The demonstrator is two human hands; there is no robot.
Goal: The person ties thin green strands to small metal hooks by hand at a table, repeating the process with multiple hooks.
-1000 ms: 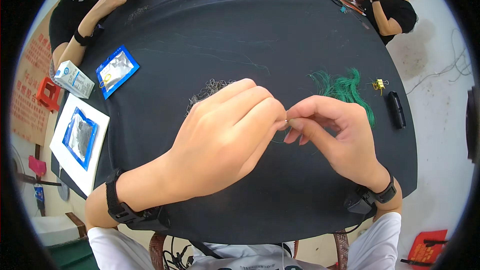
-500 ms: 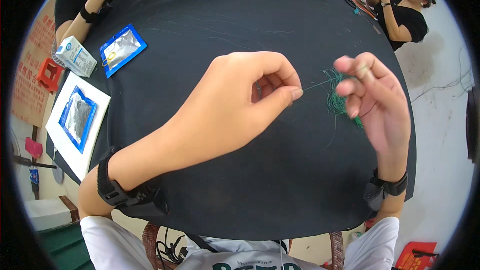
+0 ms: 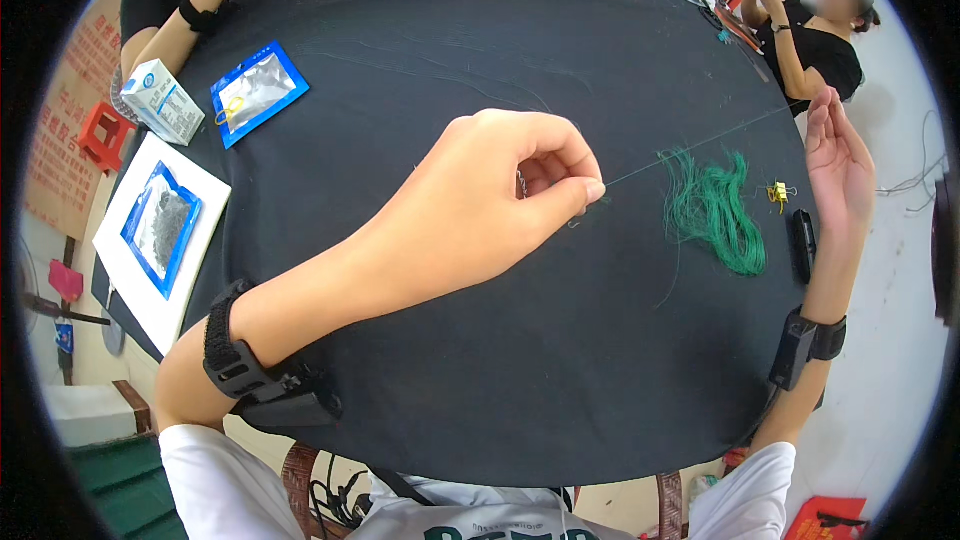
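Observation:
My left hand [image 3: 500,205] pinches a green thread [image 3: 700,143] between thumb and forefinger over the middle of the black table. A tiny curved bit, hook-like, shows just under that thumb; its kind is hard to make out. From the pinch the thread runs taut, up and to the right, to my right hand [image 3: 840,165]. That hand is raised at the table's right edge, its fingers pressed together on the thread. Between my hands a loose bundle of green threads [image 3: 715,215] lies on the table.
Near my right forearm lie a gold clip [image 3: 778,195] and a slim black object [image 3: 803,245]. At left are a blue-edged packet [image 3: 262,95], a white box [image 3: 165,105] and a white board [image 3: 130,260] bearing another packet [image 3: 163,230]. Two people sit across the table.
My right hand has moved right and up, away from my left hand, drawing the thread out straight. The green bundle is now uncovered. My left hand keeps its pinch.

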